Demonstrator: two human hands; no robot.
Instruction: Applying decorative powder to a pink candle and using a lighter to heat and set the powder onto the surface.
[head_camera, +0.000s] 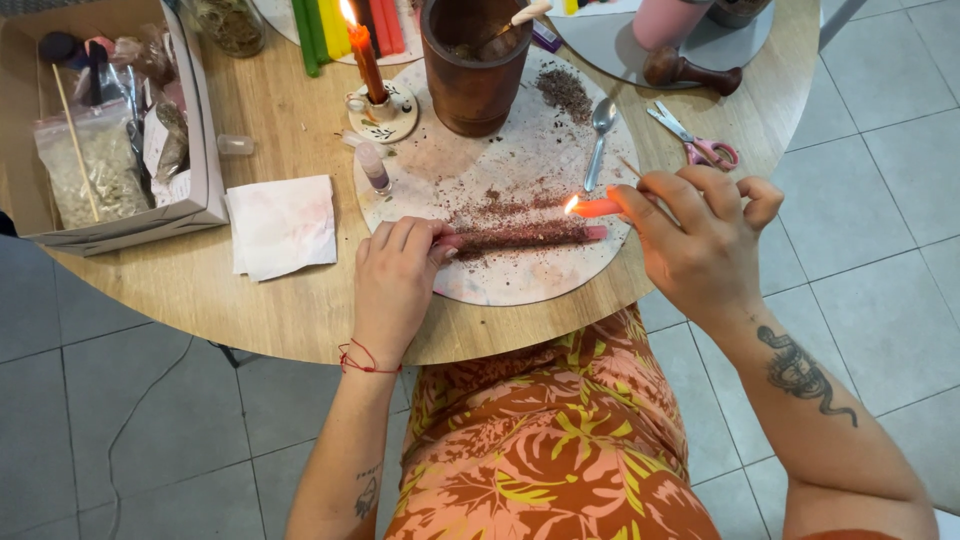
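Pressing left hand (395, 280) fingers on pink candle (525, 238) near table edge (200, 305), right hand (700, 235) pinching lit candle (595, 207)

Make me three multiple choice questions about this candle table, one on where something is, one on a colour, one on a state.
1. Where does the spoon lie?
A. on the round board
B. in the cardboard box
C. on the floor

2. What colour are the scissors' handles?
A. blue
B. pink
C. black

3. The small candle in the right hand is:
A. unlit
B. broken in two
C. lit

Answers:
1 A: the spoon rests on the round board, beside the brown mortar.
2 B: both handle loops show pink against the wooden table.
3 C: a flame burns at its tip, just above the long pink candle that the left hand presses down on the board.
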